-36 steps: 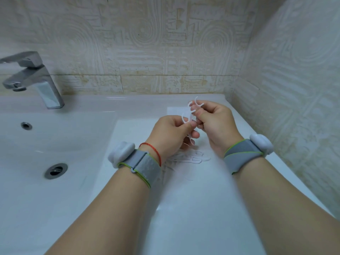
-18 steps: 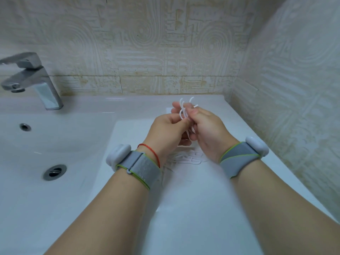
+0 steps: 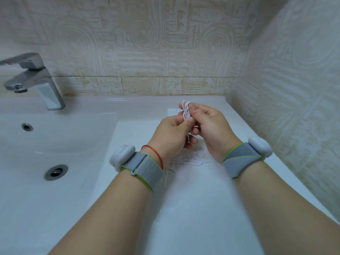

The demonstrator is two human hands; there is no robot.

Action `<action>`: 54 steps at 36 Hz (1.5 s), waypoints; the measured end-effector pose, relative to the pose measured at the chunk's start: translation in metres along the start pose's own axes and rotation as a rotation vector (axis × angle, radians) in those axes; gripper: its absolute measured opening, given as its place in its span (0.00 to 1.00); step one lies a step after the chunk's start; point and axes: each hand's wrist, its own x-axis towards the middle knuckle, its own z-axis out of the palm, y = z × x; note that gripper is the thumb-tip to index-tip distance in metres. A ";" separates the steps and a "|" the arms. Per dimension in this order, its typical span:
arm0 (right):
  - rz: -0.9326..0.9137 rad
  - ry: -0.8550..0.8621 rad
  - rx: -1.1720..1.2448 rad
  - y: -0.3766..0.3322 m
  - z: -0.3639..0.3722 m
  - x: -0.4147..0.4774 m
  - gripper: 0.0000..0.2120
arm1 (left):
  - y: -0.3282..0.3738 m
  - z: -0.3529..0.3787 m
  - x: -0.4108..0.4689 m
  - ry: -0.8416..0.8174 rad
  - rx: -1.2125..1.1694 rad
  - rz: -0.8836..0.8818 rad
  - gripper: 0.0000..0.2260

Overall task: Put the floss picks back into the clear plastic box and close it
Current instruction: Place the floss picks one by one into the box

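Observation:
Both hands meet above the white counter and pinch one small bundle of white floss picks. My left hand grips the bundle from the left with thumb and fingers. My right hand holds it from the right, and the pick heads stick up above the fingertips. Several more white floss picks lie loose on the counter below and between my wrists. A faint clear rectangle behind my right hand may be the plastic box; most of it is hidden.
The white counter runs along the tiled side wall on the right. A sink basin with a drain lies to the left, under a chrome faucet. Both wrists wear grey bands.
The picks were splayed apart a second ago. Both hands have since drawn them into a tight upright bundle, and the hands sit slightly closer together.

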 end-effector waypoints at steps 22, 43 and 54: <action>-0.187 0.034 -0.218 0.003 0.008 -0.002 0.09 | -0.004 0.000 0.007 0.138 0.160 0.008 0.11; -0.153 0.190 -0.170 0.004 0.001 0.003 0.07 | 0.002 -0.005 0.008 0.243 -0.326 -0.083 0.09; -0.186 0.240 -0.186 0.006 -0.001 0.004 0.06 | -0.002 -0.003 0.009 0.280 -0.140 -0.034 0.07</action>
